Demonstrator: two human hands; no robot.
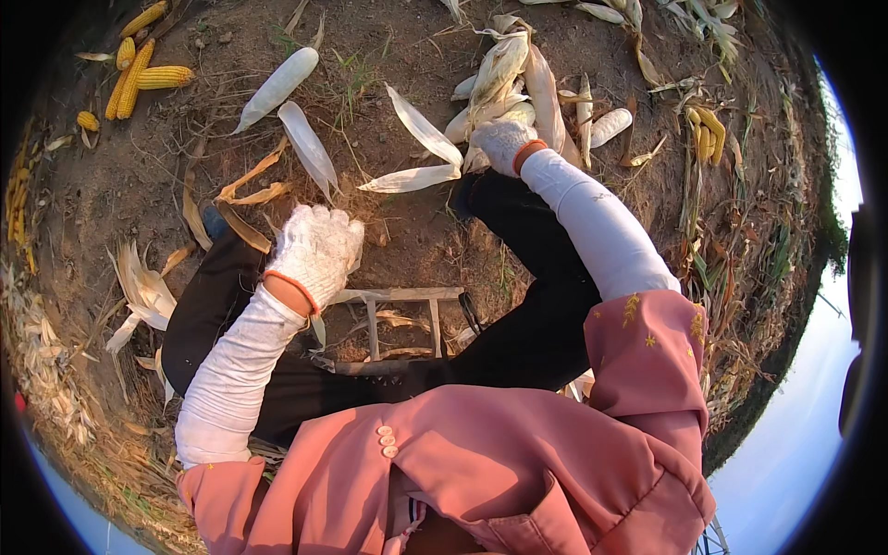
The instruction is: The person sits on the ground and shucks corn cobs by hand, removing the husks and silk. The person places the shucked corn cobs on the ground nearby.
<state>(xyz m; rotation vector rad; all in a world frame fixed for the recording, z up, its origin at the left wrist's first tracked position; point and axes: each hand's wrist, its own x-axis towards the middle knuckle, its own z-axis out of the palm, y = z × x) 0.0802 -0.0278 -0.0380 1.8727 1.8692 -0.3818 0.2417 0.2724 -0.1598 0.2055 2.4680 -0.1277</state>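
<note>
My right hand (pixel 505 142), in a white knit glove with an orange cuff, rests on a pile of corn ears in pale husks (pixel 501 69); its fingers are partly hidden, so its grip cannot be told. Over the soil between my knees is my left hand (pixel 318 248), gloved alike, with its fingers curled; whether it holds something is hidden. Just beyond the left hand lies a loose pale husk (pixel 309 149), and farther off a smooth, husk-covered ear (pixel 279 87). Two joined husk leaves (pixel 416 177) lie beside the right hand.
Husked yellow corn ears (pixel 132 83) lie in a group at the upper left, with more (pixel 707 135) at the right. A wooden frame (pixel 402 295) stands between my legs. Torn husks (pixel 142 288) lie beside my left leg. Dry stalks (pixel 728 263) line the right side.
</note>
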